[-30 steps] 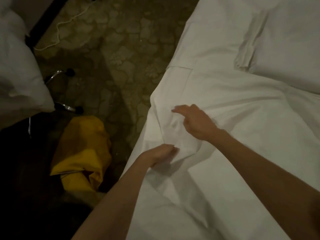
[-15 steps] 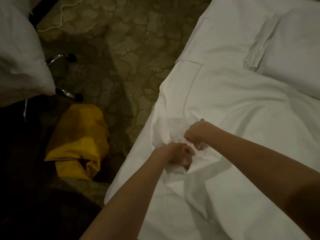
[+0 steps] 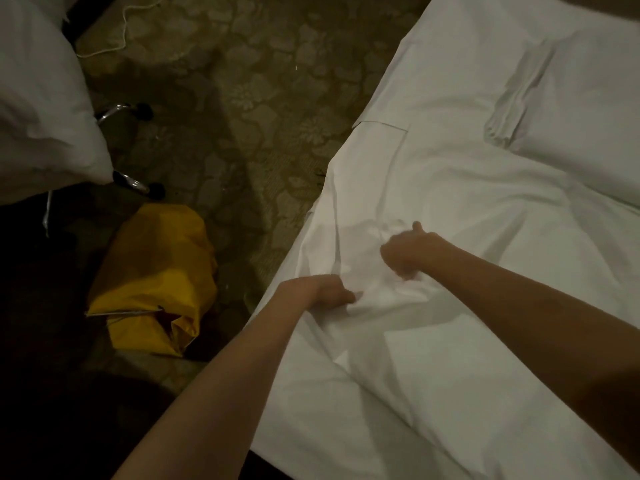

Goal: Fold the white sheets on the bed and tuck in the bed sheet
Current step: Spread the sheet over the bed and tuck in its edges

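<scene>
Near arms: two bare forearms reach from the near edge toward the middle of the scene, the left from low centre, the right from the near right.
Left hand [image 3: 323, 292]: curled into a fist at the left edge of the bed, fingers bunched round a gather of the white sheet [image 3: 450, 358]; cloth puckers just right of the knuckles.
Right hand [image 3: 410, 251]: a little farther and to the right of the left hand, fingers curled down into the same sheet and gripping a fold, thumb sticking up; the two hands are near each other but apart.
White sheet: spread loose and wrinkled over the near part of the bed, its left edge draping over the bedside; creases fan out from both grips.
Bed [image 3: 467, 81]: fills the right half, running from near to far; a smoother white layer shows beyond the loose sheet's far edge.
Pillow [image 3: 588, 126]: lies on the far right of the bed, its open end with layered folds facing left.
Yellow bag [image 3: 152, 275]: crumpled on the floor, left of the bed, near.
Carpet [image 3: 242, 98]: patterned, dim, between bed and left side.
Chair legs [image 3: 131, 181]: chrome with black castors, mid-left.
White bedding [image 3: 38, 98]: piled at far left, above the chair legs.
Cord [image 3: 121, 39]: pale, trailing on the far floor.
</scene>
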Available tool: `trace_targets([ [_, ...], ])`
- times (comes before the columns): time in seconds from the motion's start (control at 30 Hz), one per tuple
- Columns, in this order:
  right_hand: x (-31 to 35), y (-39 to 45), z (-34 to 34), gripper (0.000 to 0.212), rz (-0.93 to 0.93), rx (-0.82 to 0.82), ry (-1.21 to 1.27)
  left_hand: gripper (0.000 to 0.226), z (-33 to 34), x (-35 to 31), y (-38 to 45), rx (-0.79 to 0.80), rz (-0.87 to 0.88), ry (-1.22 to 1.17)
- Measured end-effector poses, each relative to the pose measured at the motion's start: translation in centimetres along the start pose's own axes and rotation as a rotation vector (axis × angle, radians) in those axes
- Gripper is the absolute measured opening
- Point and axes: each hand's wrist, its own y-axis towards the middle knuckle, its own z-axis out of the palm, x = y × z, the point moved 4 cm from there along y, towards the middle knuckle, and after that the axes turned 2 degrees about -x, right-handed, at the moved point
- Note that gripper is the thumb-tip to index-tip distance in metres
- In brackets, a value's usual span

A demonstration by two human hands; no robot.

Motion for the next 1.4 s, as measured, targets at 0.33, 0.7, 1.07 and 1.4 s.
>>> trace_targets([
  [0.33,4.5,1.2,-9.8,0.014,-0.041,-0.803,0.518,0.021,-4.8,10.3,-6.5,-0.396,0.089,-0.595],
  [0.7,0.9,4.0,-3.6,0.034,0.198,-0.462,0.468,0.033,-4.4,16.1,-4.9,-0.547,-0.211,0.047],
  [1.07,-14.4,2.1,4.3,0.064,0.611,-0.624,1.036,0.047,-8.2,5.2,2.0,-0.623,-0.108,-0.036],
  [1.4,-25.3,-4.4,19.2,0.057,1.016,-0.587,1.398,0.068,-11.8,-12.5,10.9,-0.679,0.079,-0.426],
])
